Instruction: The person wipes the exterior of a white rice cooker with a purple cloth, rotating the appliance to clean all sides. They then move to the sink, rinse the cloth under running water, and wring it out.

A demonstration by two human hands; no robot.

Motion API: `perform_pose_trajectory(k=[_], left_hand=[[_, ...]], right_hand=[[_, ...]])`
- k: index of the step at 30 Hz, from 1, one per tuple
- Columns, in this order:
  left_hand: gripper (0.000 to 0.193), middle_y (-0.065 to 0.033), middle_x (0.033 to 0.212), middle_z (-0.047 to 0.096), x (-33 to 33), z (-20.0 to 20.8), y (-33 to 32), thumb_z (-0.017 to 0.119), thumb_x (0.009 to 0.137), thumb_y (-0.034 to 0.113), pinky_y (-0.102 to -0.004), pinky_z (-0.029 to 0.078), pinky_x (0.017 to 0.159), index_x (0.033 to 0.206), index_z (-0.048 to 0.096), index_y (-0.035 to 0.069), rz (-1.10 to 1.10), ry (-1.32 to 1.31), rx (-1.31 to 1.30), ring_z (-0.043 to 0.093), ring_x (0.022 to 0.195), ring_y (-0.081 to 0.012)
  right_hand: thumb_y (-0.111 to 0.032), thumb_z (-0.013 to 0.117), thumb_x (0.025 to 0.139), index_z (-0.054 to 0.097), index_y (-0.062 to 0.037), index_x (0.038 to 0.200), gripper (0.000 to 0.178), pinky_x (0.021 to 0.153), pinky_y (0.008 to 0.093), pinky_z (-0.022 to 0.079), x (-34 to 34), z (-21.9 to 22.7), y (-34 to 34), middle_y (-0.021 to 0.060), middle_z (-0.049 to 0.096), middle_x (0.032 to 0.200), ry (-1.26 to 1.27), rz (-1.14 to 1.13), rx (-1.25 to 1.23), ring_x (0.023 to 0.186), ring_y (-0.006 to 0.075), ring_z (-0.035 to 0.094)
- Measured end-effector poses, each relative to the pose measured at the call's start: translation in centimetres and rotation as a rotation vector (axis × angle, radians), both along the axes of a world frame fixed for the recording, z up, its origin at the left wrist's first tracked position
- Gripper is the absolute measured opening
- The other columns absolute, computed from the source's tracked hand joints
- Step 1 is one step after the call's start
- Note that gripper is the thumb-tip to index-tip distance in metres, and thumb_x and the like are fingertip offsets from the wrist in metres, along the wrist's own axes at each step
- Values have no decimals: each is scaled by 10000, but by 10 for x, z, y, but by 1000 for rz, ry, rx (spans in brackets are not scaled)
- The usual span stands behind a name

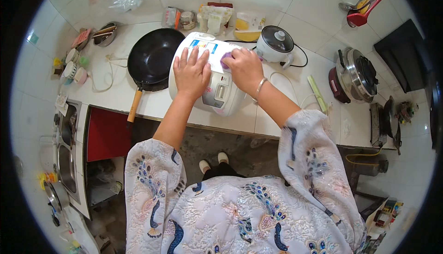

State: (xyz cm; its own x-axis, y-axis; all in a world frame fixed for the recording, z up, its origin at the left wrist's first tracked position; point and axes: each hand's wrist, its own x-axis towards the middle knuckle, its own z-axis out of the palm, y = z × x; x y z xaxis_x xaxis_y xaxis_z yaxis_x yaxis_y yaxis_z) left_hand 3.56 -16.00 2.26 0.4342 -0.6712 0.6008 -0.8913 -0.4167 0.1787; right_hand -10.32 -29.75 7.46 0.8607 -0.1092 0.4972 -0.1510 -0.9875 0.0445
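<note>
A white rice cooker [218,62] with a closed lid and a front latch panel stands on the white counter. My left hand [192,71] lies flat on the left part of its lid, fingers spread. On the lid's right side, my right hand [247,70] presses a bunched purple cloth [226,60] against the surface; most of the cloth is hidden under the fingers. A blue and yellow label shows on the lid just beyond my left fingertips.
Left of the cooker sits a black wok [154,57], its wooden handle [135,105] jutting past the counter edge. A small white electric pot [275,46] with a glass lid stands behind right. Farther right are a green stalk [317,92] and a large lidded cooker [359,71]. A sink [67,161] is left.
</note>
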Motion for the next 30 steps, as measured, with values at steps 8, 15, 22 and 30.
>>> perform_pose_trajectory(k=[8,15,22,30], left_hand=[[387,-94,1354,545,7,4,1,518,893,298,-513,225,1101,1253,632,215,14,55,-37,393,1330,-328],[383,-95,1354,544,9,3,4,538,883,295,-517,235,1088,1243,637,210,14,21,-46,397,1321,-330],[383,-97,1351,545,1,4,3,529,880,284,-516,237,1090,1240,639,208,28,31,-47,396,1322,-325],[392,-92,1346,546,-1,-1,-4,543,867,282,-519,219,1094,1243,636,218,17,53,-60,389,1326,-322]], right_hand=[[-164,632,794,679,-199,852,83,721,384,492,-44,2,-10,45,608,842,48,30,183,840,235,613],[-250,664,810,713,-182,826,85,693,397,521,-8,11,-6,68,610,809,68,-31,154,805,261,632],[-235,632,807,719,-144,781,128,712,393,526,11,11,-31,80,635,845,159,-56,122,813,262,639],[-206,623,803,716,-138,811,115,691,400,539,29,13,-35,97,639,835,201,-171,104,807,267,660]])
